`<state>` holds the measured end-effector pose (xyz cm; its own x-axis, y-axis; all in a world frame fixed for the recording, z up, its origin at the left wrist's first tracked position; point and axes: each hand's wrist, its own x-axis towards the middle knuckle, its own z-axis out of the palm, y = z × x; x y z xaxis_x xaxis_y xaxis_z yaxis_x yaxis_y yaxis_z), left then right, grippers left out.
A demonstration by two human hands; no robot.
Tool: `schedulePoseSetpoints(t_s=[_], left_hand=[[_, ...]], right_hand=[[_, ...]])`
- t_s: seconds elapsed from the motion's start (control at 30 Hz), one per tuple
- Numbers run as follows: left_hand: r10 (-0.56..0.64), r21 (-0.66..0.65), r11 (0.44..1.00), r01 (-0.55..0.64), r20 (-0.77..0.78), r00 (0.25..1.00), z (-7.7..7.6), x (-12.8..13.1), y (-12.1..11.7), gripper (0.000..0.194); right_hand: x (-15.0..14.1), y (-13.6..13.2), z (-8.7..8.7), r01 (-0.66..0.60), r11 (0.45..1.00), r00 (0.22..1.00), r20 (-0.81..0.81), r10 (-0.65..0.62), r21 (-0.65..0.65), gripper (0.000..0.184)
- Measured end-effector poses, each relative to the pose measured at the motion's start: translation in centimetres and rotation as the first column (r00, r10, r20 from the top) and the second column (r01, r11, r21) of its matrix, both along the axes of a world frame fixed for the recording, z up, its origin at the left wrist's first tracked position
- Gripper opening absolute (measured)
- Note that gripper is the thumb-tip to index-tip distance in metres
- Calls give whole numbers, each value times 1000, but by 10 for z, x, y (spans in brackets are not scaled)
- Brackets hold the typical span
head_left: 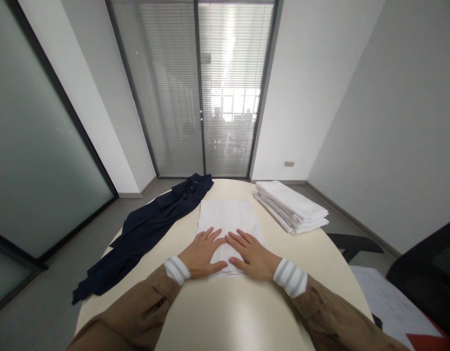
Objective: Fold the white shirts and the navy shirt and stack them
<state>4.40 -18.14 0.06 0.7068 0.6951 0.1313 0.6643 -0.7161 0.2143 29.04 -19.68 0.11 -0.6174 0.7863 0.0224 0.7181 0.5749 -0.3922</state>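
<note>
A folded white cloth lies flat on the round cream table, straight in front of me. My left hand rests palm down on its near left part, fingers spread. On the near right part lies my right hand, also flat with the fingers apart. The two index fingertips almost meet over the middle of the cloth. Neither hand grips anything. Parts of the cloth's near half are hidden beneath my hands.
Dark navy trousers stretch along the table's left side, one end over the edge. A stack of folded white cloths sits at the back right. To the right stands a black chair with white and red material beside it.
</note>
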Motion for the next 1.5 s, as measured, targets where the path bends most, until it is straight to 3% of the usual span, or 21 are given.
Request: schedulePoseSetpoints(t_s=[0.17, 0.27, 0.37, 0.43, 0.6, 0.7, 0.87, 0.93, 1.0, 1.13, 1.23, 1.4, 1.5], left_hand=[[83, -14, 997, -82, 165, 983, 11, -6, 16, 29], [82, 105, 988, -110, 241, 967, 4, -7, 30, 31], [125, 183, 968, -169, 229, 965, -8, -6, 42, 49], [184, 139, 970, -201, 129, 974, -17, -6, 46, 60], [215, 80, 974, -210, -59, 975, -22, -9, 41, 69], [188, 144, 973, -182, -33, 982, -11, -8, 35, 67], [201, 243, 943, -227, 126, 971, 4, 4, 37, 35], [181, 263, 939, -221, 167, 969, 2, 9, 43, 35], [176, 232, 950, -207, 147, 973, -4, 13, 50, 49], [283, 36, 958, -283, 14, 959, -22, 14, 62, 65], [344, 26, 939, -343, -13, 939, -31, 12, 65, 70], [448, 126, 885, -449, 36, 893, -30, 12, 60, 65], [287, 193, 937, -291, 52, 957, -23, 13, 57, 58]], right_hand=[[10, 5, 23, -135, 991, 982, -135, 133, -1, 59], [18, 16, 23, -72, 995, 961, -270, 52, -64, 43], [25, 33, 11, 72, 994, 946, -323, -42, 83, 44], [29, 44, 2, 161, 970, 955, -276, -107, 182, 54], [34, 53, -5, 235, 963, 972, -52, -230, 134, 65], [31, 51, 4, 249, 942, 969, -59, -242, 226, 53], [24, 51, 12, 333, 904, 942, -129, -308, 267, 42], [23, 52, 7, 310, 896, 948, -178, -264, 318, 40], [25, 55, -1, 281, 905, 956, -179, -233, 321, 50], [32, 61, -17, 334, 937, 942, -21, -334, 106, 71], [35, 64, -22, 414, 909, 908, 49, -416, 47, 81], [22, 67, -16, 485, 852, 859, 77, -506, 196, 75], [9, 67, -10, 374, 881, 914, 47, -403, 290, 59]])
